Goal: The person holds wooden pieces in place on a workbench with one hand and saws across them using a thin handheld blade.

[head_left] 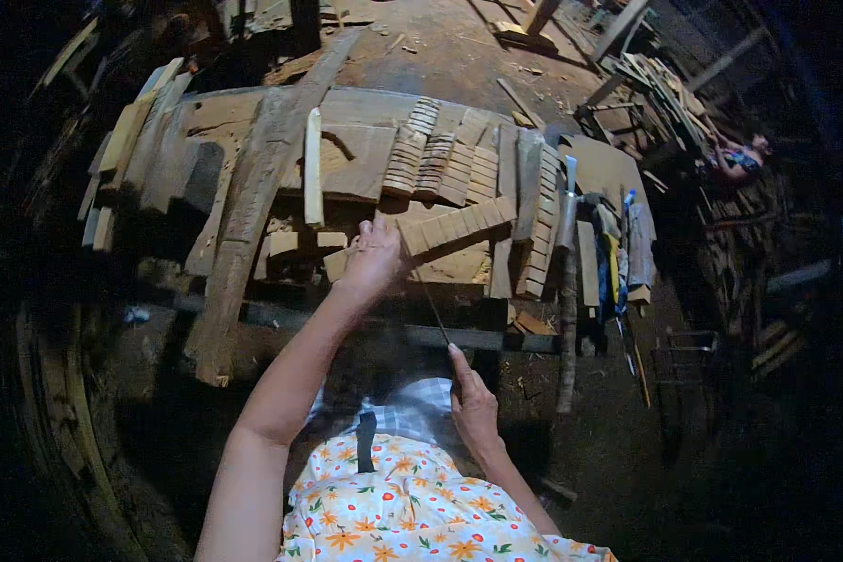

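Note:
My left hand [375, 258] grips the near left end of a pale wooden strip [464, 225], its fingers closed around it. Evenly spaced cross cuts run along this strip, which lies at a slant over other boards on the workbench. Below it, my right hand [475, 403] is closed round the near end of a hand saw [433, 302]. The saw's thin dark blade shows nearly edge-on and reaches up to the strip beside my left fingers. Its handle is hidden in my right hand, and the teeth are too small to make out.
More notched strips [412, 150] lie behind in rows. A long weathered plank [262, 187] crosses the workbench [365, 101] at left, near an upright-lying pale stick [313, 169]. Several tools, one with a yellow part [614, 258], hang at the right edge. Another person [745, 159] is at far right.

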Demonstrator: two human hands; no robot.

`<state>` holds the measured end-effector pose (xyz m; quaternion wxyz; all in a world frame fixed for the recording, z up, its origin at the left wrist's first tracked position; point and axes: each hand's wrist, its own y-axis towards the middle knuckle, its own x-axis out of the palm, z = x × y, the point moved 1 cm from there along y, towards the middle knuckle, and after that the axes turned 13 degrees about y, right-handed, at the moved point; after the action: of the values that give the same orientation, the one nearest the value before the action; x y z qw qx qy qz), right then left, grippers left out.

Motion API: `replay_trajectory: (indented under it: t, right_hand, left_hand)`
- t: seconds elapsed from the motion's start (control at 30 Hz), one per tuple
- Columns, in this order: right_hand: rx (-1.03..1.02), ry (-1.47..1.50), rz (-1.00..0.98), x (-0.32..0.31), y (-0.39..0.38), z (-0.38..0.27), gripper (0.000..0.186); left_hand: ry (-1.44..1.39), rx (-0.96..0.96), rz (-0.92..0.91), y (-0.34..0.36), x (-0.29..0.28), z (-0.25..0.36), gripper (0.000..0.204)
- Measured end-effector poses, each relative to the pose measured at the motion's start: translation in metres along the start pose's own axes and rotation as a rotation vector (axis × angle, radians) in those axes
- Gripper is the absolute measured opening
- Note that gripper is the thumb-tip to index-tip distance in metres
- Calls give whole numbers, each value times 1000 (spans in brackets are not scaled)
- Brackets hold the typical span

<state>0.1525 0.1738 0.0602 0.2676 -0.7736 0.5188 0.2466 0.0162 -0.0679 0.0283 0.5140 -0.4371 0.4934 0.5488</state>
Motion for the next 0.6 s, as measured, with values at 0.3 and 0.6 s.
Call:
replay_trajectory:
  t: [0.3,0.6]
  right_hand:
    - [-37,-76,-13,11,15,9,74]
    - [-13,-86,-19,10,6,7,77]
  left_hand:
    - [92,14,-72,5,-12,3,34]
    - [46,-40,-58,-1,-14,2,41]
